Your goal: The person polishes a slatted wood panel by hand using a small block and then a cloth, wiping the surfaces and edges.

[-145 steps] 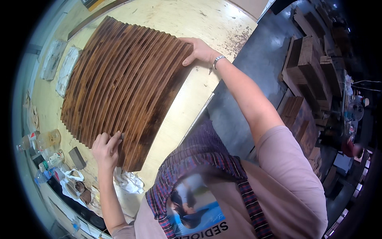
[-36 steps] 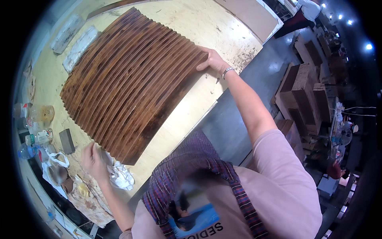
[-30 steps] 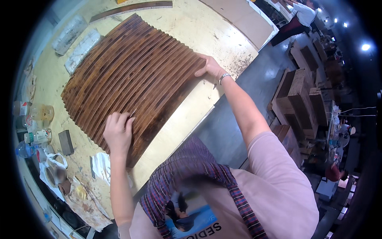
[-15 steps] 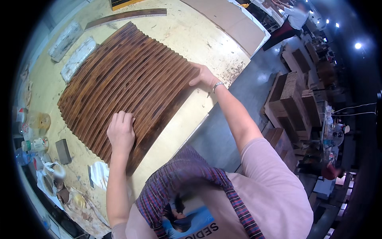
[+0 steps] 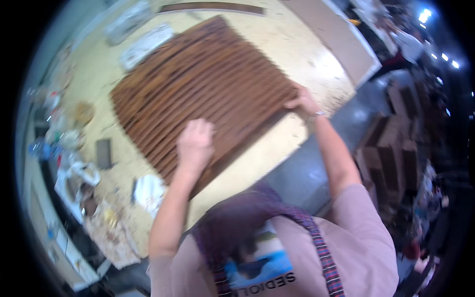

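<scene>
Dark brown curved wooden strips (image 5: 203, 81) lie side by side in a wide ribbed stack on the pale worktable. My left hand (image 5: 194, 143) rests over the near part of the strips with its fingers curled and closed; whatever is under the fingertips is hidden. At the strips' right end, my right hand (image 5: 303, 101) grips the near corner, thumb along the near side and the other fingers around the end. The picture is smeared by motion, so single strips are hard to separate.
A separate curved strip (image 5: 213, 7) lies at the far edge. White-wrapped blocks (image 5: 146, 45) stand left of the stack. A dark grey block (image 5: 104, 154), a white cloth (image 5: 148, 194) and bottles (image 5: 42, 149) are nearer left. Wooden pieces (image 5: 391, 148) stand right; a person (image 5: 409, 48) is far right.
My view has shifted, so the table and strips appear farther right and higher. Both hands keep roughly their places on the strips.
</scene>
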Available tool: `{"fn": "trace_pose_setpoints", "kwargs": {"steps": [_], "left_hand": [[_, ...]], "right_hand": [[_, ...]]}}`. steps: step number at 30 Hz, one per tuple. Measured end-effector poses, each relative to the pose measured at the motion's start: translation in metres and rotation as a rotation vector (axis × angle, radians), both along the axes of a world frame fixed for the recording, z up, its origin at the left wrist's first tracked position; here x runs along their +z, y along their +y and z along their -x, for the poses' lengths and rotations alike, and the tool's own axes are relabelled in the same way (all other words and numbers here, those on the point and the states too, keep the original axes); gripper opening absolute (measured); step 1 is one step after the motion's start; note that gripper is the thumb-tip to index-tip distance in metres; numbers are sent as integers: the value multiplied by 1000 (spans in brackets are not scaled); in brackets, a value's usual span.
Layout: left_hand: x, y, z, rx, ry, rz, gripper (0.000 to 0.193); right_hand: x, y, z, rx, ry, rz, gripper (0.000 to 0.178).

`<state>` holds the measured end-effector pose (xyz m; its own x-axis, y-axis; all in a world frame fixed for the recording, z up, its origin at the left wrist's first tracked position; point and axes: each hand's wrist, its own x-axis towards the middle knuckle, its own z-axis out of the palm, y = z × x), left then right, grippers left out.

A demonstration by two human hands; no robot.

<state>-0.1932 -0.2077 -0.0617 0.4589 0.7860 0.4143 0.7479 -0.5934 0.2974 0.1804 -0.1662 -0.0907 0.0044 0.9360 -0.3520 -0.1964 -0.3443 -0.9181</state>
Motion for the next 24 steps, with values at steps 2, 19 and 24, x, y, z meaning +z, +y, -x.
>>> {"fn": "trace_pose_setpoints", "kwargs": {"steps": [2, 19, 24], "left_hand": [[1, -2, 8, 7, -28, 13, 6], [-44, -196, 369, 1243, 138, 257, 52], [-23, -173, 334, 1233, -80, 48, 51]], "right_hand": [[-7, -1, -5, 16, -27, -13, 89], [-5, -4, -1, 25, 28, -41, 91], [-12, 7, -13, 62, -130, -5, 90]]}}
